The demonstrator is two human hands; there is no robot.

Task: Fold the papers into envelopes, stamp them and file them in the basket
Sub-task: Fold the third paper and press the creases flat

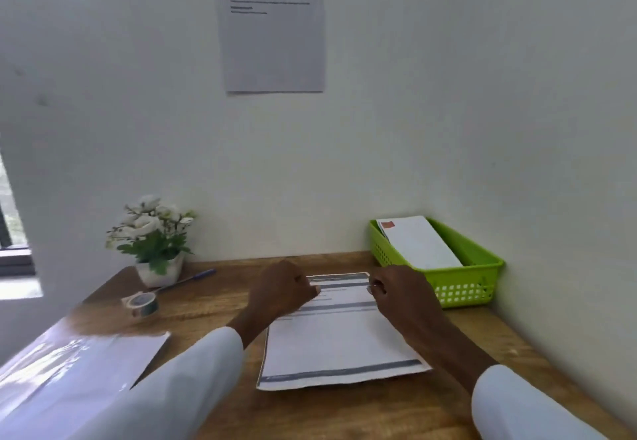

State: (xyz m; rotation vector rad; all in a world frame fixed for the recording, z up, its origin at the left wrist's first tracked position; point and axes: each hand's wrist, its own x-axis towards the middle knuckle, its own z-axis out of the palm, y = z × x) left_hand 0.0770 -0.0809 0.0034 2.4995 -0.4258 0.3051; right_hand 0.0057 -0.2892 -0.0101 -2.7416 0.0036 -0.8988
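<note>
A printed paper (pixel 339 346) with grey bars lies flat on the wooden desk (pixel 344 412) in front of me. My left hand (pixel 281 291) pinches its far left corner and my right hand (pixel 400 293) pinches its far right corner. The far edge looks slightly lifted. A green basket (pixel 458 288) stands at the back right against the wall. Inside it leans a white envelope (pixel 418 243) with a red stamp at its top corner.
A clear sleeve with white sheets (pixel 79 367) lies at the front left. A tape roll (pixel 141 303), a blue pen (pixel 191 279) and a potted white flower (pixel 155 243) sit at the back left. A printed sheet (pixel 274 26) hangs on the wall.
</note>
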